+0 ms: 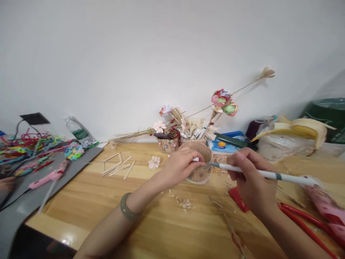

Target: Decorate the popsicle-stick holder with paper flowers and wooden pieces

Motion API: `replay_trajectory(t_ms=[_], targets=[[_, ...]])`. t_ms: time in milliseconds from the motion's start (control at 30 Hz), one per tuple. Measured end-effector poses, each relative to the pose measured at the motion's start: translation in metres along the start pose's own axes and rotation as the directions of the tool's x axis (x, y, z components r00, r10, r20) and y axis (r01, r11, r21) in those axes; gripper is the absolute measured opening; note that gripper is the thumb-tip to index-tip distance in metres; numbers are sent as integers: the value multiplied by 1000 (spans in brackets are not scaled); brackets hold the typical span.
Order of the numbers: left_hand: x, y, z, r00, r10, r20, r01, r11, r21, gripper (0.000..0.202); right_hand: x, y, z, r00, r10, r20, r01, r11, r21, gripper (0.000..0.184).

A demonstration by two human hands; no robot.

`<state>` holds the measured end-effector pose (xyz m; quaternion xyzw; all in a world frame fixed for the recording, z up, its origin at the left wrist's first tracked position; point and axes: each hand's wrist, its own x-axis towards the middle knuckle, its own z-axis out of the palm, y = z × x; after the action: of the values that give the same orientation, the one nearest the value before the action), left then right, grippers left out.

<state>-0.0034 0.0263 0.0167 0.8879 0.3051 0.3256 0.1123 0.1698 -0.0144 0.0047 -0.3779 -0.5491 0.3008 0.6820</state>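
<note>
My right hand [253, 180] is closed around a white marker pen [269, 175] with grey bands, held nearly level with its tip pointing left. My left hand [180, 163] pinches a small white cap [196, 159] just left of the tip, with a narrow gap between them. Beneath both hands a round woven basket [201, 178] with a pale trimmed rim lies on the wooden table, partly hidden by my left hand. A white paper-like flower [154, 162] lies left of my left hand. Wood chips [185, 204] are scattered below the basket.
Wooden sticks [118, 167] lie left. Behind stand a decorated pot [168, 145] and craft flowers [222, 99]. Red-handled pliers [309, 219], a pink glue gun [327, 208] and a banana peel [299, 131] are right. Another pink glue gun [50, 178] rests on the grey mat; a person's hand [7, 185] shows far left.
</note>
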Motion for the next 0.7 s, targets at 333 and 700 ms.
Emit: replay_trajectory(t_ms=[333,700], targets=[[-2,4,4,998,50,34,-49,998,-41,21,-2,6,1,999,5,52,-1,997,-79,34],[-8,23,0,965,-158,208,234,875,-425,43,-3,1,6,963,144,226,-134,989,-58,39]])
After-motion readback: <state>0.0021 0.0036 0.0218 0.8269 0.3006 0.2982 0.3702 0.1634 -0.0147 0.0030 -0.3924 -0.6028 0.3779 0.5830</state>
